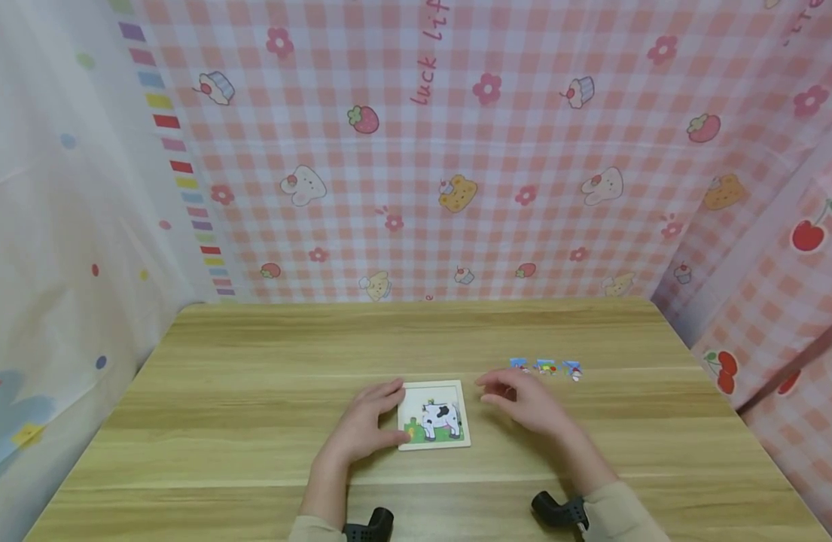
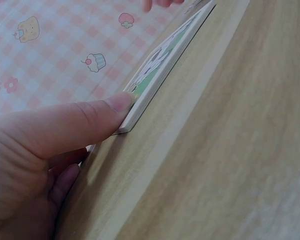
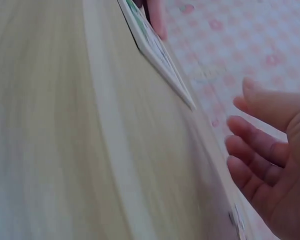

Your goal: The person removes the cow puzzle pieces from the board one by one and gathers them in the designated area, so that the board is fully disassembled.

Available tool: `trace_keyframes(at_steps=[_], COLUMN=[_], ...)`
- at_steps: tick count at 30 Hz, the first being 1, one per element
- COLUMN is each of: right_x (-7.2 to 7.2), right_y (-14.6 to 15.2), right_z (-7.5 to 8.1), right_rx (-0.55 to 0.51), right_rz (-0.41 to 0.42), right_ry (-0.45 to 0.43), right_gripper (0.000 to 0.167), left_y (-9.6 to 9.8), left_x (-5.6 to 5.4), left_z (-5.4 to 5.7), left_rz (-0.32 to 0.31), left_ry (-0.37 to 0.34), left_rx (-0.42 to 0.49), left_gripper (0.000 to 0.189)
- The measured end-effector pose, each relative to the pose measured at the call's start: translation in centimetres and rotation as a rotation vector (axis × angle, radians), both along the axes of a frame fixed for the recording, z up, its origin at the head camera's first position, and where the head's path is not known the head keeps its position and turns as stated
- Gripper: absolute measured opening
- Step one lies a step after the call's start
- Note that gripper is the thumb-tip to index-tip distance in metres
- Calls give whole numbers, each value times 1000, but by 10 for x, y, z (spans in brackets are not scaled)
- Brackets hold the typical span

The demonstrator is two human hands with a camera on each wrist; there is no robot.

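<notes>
A square wooden puzzle tray lies flat in front of me in the head view. Assembled pieces with a black-and-white cow on green grass cover its lower part, while the upper left is pale and bare. My left hand holds the tray along its left edge, thumb on the near corner and index finger at the far one. To the right of the tray hovers my right hand, fingers loosely bent, nothing between them. Three loose jigsaw pieces lie just beyond that hand, the leftmost partly covered by it.
The wood-grain table reaches back to a pink checked curtain. Whitish cloth hangs at the left side, and more checked cloth at the right. Each wrist carries a black camera mount.
</notes>
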State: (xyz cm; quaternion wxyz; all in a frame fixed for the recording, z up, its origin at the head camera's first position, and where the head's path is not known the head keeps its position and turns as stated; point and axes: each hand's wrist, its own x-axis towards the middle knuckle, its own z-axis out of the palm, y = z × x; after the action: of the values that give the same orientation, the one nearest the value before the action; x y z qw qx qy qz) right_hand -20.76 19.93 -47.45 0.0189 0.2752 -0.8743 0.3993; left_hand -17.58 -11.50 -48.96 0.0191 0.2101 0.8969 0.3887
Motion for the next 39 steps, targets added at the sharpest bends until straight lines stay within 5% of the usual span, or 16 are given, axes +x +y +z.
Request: trace_keyframes(at_steps=[14, 25, 39], right_x=[0, 1, 4], right_y=[-50, -71, -79], right_z=[11, 8, 1], right_rx=[100, 174, 235], right_rz=[175, 142, 76], right_ry=[-58, -124, -39], right_gripper=[38, 46, 42], left_y=[-2, -2, -2], left_x=[-1, -1, -1], left_z=[-1, 0, 0], left_rz=[-3, -5, -10], left_ry=[-1, -6, -3], left_rx=[3, 1, -3], left_gripper=[73, 73, 72])
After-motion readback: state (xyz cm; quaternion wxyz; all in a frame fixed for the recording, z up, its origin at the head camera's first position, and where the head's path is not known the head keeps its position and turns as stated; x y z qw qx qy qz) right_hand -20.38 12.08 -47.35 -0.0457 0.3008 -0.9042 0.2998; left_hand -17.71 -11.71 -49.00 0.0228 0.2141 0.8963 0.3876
